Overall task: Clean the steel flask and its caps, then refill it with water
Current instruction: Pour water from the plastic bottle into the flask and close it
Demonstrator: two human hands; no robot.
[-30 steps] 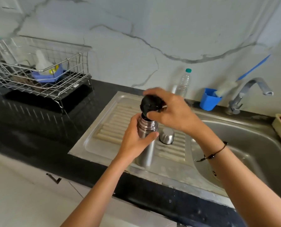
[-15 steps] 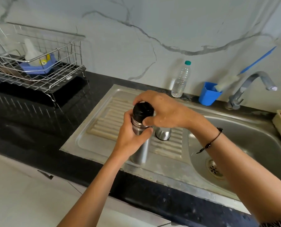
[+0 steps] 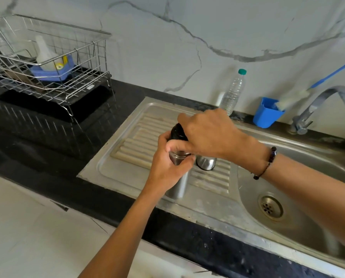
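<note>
steel drainboard (image 3: 127,173), black counter (image 3: 37,149), marble-look wall (image 3: 167,47)

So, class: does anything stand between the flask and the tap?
Yes. The steel cup stands on the drainboard right of the flask, towards the tap; past it, only open basin.
</note>
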